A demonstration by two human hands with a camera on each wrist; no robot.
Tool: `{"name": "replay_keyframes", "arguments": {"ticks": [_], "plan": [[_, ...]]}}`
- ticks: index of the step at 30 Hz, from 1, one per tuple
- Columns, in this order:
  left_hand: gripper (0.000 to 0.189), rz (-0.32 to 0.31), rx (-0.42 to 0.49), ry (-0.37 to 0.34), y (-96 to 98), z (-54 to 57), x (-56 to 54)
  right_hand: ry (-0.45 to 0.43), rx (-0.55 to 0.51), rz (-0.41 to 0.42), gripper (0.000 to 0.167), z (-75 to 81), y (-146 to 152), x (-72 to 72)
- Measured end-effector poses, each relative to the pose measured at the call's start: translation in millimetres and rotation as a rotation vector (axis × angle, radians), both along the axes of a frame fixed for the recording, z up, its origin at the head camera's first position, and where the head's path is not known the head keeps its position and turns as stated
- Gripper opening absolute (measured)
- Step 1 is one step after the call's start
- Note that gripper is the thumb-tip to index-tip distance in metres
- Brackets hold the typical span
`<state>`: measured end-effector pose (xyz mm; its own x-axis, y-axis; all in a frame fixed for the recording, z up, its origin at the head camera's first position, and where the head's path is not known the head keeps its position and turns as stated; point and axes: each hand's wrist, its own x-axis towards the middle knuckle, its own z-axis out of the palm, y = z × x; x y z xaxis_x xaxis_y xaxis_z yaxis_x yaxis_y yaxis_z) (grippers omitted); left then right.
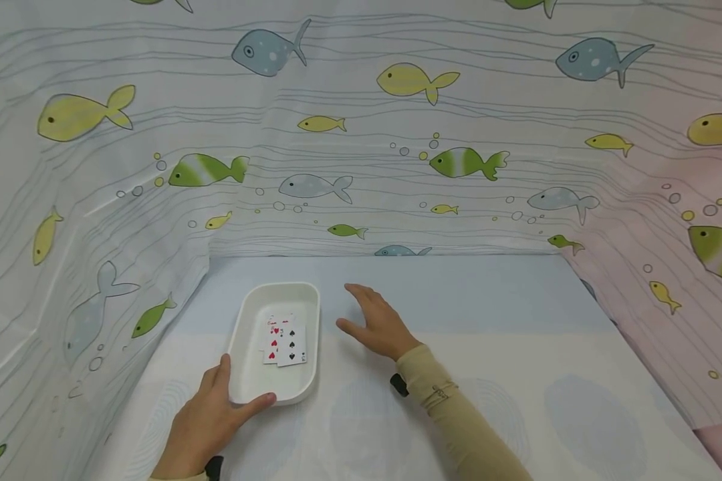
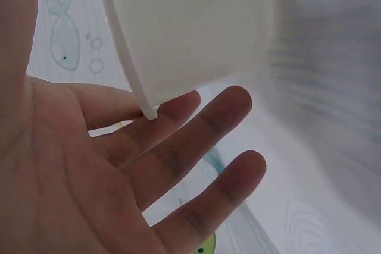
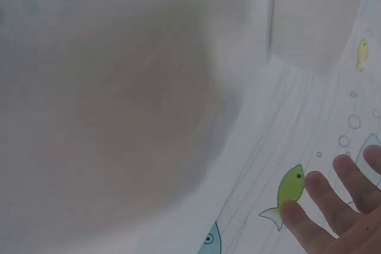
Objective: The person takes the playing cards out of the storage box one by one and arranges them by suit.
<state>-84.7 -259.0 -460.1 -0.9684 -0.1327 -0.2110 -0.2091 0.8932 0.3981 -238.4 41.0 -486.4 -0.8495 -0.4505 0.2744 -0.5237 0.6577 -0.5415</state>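
Observation:
A white rectangular tray (image 1: 239, 377) with rounded corners lies left of centre on the table. Inside it, overlapping playing cards (image 1: 291, 344) lie face up, a spades card over a hearts card with more red marks behind. My left hand (image 1: 201, 417) holds the tray's near left corner, thumb along the near rim and fingers at the left side. In the left wrist view, fingers touch the tray's wall (image 2: 196, 28) while the others spread apart. My right hand (image 1: 376, 324) hovers right of the tray, fingers apart, thumb towards it, holding nothing.
A pale table (image 1: 469, 294) with faint round patterns spreads under the tray and on to the right. A fish-print sheet (image 1: 361, 153) stands along the back and both sides. Dark wrist straps (image 1: 400, 385) show at both wrists.

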Motion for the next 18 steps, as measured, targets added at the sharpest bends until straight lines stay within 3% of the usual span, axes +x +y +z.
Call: {"name": "replay_keyframes", "arguments": {"ticks": [7,18], "plan": [[0.138,-0.003,0.005,-0.004,0.1,3.3,-1.0,0.004,0.024,0.027,0.077,8.9,-19.1,-2.6],[0.138,-0.006,-0.005,-0.005,0.6,2.7,-2.1,0.014,0.101,0.092,0.081,9.5,-38.7,-7.1]]}}
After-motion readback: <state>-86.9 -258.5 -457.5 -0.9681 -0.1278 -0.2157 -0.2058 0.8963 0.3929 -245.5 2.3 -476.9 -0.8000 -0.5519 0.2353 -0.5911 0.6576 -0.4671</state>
